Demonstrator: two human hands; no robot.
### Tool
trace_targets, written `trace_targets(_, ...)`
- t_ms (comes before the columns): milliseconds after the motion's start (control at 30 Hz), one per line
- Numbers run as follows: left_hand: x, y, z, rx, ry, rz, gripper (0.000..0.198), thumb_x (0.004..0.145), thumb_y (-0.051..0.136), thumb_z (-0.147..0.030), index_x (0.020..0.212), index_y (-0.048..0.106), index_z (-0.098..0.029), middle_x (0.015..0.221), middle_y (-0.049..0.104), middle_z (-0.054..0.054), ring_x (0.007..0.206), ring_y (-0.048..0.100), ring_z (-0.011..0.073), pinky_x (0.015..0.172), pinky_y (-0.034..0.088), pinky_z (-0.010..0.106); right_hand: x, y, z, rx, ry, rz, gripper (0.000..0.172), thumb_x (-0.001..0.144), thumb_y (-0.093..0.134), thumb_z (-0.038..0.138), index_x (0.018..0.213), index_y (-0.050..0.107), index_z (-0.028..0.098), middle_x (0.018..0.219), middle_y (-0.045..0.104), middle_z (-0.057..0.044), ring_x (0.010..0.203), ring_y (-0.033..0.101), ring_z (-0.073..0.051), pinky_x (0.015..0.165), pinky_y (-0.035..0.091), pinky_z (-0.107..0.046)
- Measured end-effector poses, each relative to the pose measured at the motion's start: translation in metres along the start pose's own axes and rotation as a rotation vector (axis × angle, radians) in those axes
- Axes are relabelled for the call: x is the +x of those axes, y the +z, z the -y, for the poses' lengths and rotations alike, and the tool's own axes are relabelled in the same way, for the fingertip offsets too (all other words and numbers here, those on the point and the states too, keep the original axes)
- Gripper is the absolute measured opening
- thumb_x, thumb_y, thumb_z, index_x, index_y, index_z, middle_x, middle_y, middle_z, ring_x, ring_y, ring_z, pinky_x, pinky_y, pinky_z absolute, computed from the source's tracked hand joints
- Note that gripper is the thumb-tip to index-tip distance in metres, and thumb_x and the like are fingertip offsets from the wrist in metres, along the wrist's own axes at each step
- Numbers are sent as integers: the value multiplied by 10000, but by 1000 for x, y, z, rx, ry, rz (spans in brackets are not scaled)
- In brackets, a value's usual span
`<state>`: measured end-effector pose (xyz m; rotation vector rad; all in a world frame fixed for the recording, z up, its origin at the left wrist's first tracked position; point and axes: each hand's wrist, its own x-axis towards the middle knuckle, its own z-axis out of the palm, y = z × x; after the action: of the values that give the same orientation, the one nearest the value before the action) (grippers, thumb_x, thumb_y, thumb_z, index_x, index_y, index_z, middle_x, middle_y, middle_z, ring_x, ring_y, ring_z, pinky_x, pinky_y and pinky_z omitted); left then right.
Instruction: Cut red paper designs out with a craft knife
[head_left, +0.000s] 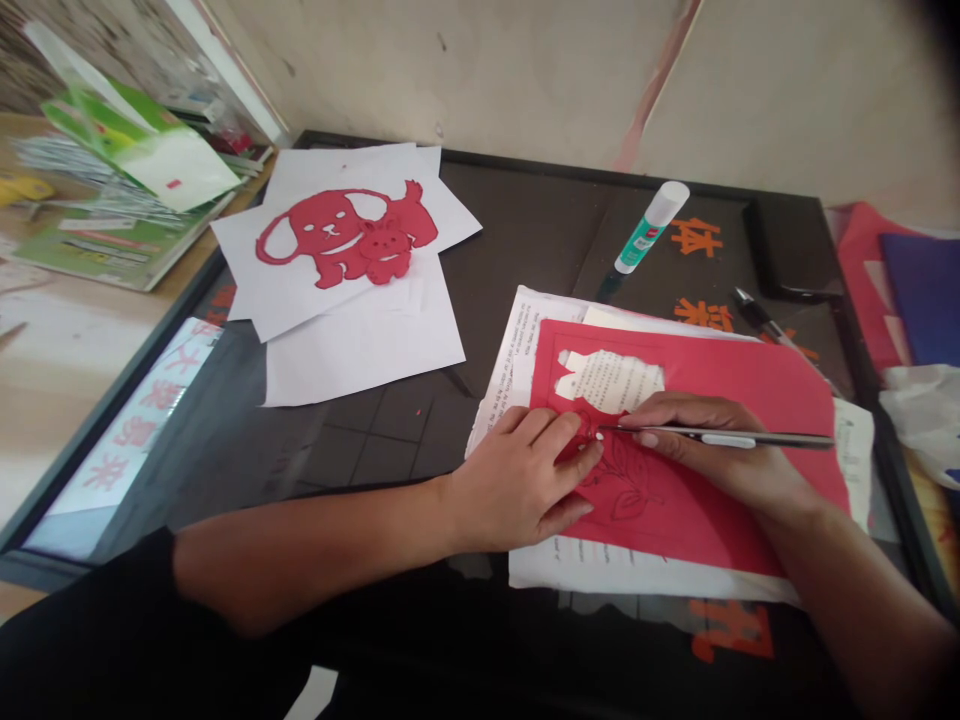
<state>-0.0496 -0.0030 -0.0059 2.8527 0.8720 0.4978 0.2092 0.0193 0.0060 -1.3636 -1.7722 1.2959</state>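
Left hand (517,482) lies flat, grip spread, pinning the red paper (750,385) near the front edge of the tabletop (540,220) (steadying it, evidently); right hand (724,462) has its grip clamped round a craft knife (750,438), tip at the drawn outline.

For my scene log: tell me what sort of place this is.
Probably a paper-craft desk: a red sheet, a knife in the right hand, a red dog cutout on white paper, a glue stick.
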Motion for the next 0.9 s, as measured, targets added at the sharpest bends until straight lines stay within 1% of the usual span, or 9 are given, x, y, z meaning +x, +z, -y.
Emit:
trace_targets(167,-1,0,0,-2,-19,-4,567,966,457,-512,1290,572,-61,1237,567,187,1054,535,306,872,461,457,0,-1,3,15,39,25,140,820,744,359,947,787,319,967,756,-16,918,698,-209,790,578,-317)
trace_targets(367,-1,0,0,-1,-25,10,551,965,464,-495,1290,570,-63,1235,568,181,1054,537,300,879,458,453,3,0,10,2,29,50,126,825,740,365,926,787,304,965,757,-16,914,695,-197,787,566,-293)
trace_targets(600,0,0,-1,-3,-41,41,584,958,461,-502,1329,537,-59,1256,550,188,1064,524,306,900,443,460,3,0,8,-41,7,63,134,832,727,385,942,783,334,974,758,-9,922,701,-218,798,575,-335)
trace_targets(733,0,1,-2,7,-54,71,598,945,471,-504,1359,511,-75,1269,537,187,1071,518,307,911,431,462,3,0,6,-65,-17,40,122,841,723,358,949,779,348,996,754,5,934,699,-206,831,570,-331)
trace_targets(900,1,0,-2,12,-71,107,599,947,455,-515,1357,509,-80,1279,534,184,1085,503,308,918,419,458,1,2,8,-76,-15,28,118,839,719,377,934,779,342,969,760,4,899,705,-211,818,577,-344)
